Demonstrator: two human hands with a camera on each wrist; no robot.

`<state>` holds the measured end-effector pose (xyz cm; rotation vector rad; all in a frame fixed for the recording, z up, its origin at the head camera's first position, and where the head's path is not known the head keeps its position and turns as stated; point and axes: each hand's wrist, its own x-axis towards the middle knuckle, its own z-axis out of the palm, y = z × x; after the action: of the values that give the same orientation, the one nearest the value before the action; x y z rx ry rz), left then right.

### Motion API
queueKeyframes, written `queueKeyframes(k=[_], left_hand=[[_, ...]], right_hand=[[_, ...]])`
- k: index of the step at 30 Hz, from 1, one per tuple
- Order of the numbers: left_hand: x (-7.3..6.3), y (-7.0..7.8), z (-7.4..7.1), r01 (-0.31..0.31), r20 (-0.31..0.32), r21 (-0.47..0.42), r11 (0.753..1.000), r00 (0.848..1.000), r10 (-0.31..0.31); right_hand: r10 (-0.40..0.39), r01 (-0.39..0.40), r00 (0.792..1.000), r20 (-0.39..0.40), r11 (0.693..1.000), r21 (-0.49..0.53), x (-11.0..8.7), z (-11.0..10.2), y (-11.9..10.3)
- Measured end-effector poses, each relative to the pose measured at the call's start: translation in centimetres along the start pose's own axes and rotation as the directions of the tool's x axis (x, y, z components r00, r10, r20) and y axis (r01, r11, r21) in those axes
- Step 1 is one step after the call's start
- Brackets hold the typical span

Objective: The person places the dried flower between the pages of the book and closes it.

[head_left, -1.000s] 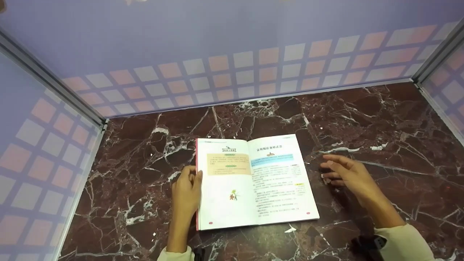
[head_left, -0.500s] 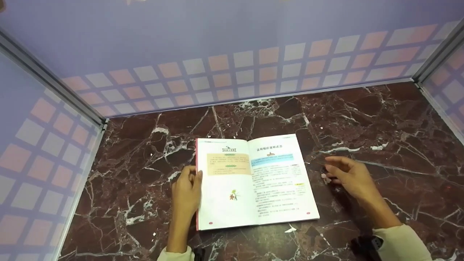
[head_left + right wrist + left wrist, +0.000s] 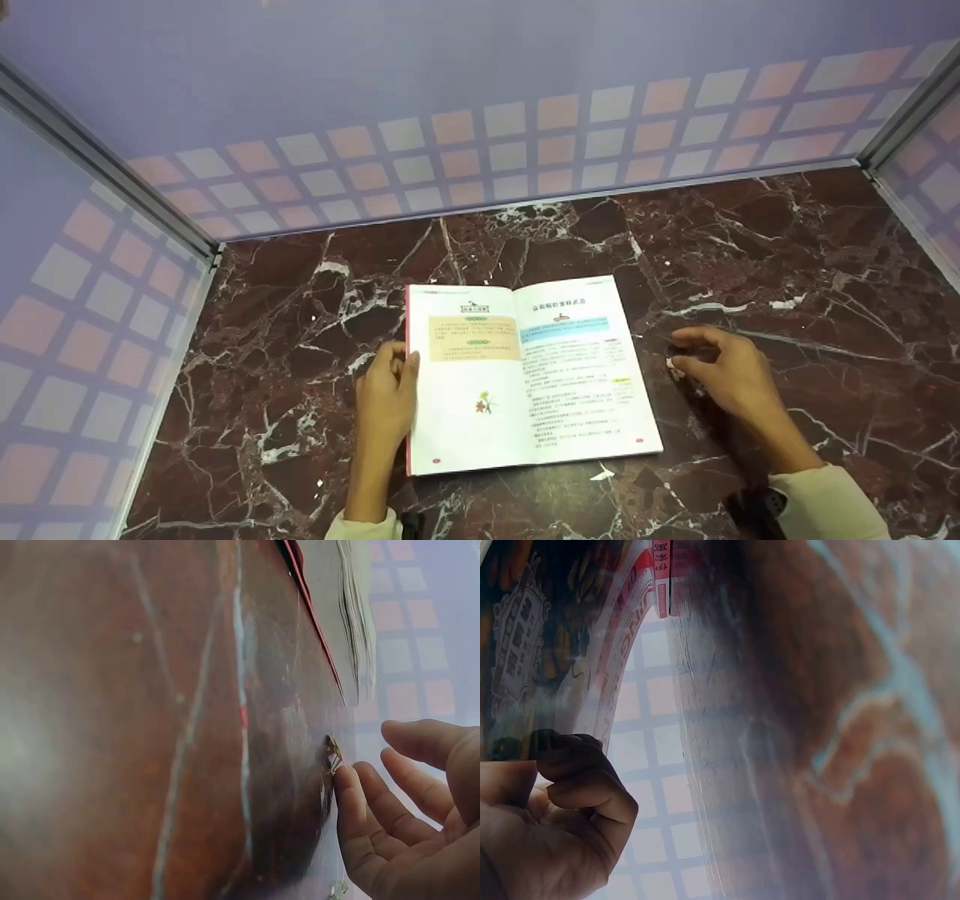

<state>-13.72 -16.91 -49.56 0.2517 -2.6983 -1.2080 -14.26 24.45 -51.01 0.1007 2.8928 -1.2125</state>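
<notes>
An open book lies on the dark marble table, printed text on its right page and a small flower picture on the left. At its left edge my left hand holds on, thumb over the page margin. The left wrist view shows curled fingers behind the dark, glossy cover. To the right of the book, my right hand hovers low with fingers loosely bent and nothing held. Its fingertips come close to a small pale patch at the table surface, seen in the right wrist view.
The marble tabletop has white veins and several pale specks. A lilac wall with pink and white squares stands at the back, joined by side panels in metal frames. A white scrap-like mark shows below the book.
My right hand has shifted slightly down, and its thumb and fingers have drawn a little closer together. The left hand and the book stay in place.
</notes>
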Motion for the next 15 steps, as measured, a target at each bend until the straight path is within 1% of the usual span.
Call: queueKeyframes(k=[7,15], left_hand=[[-0.01,0.03,-0.01,-0.003,-0.001,0.003,1.0,1.0,0.003],[0.01,-0.02,0.01,0.009,-0.002,0.004,1.0,1.0,-0.009]], right_hand=[[-0.022,0.022,1.0,-0.003,0.999,-0.048,0.13,0.32,0.15],[-0.036,0.037,0.999,0.027,0.999,-0.023,0.2,0.7,0.13]])
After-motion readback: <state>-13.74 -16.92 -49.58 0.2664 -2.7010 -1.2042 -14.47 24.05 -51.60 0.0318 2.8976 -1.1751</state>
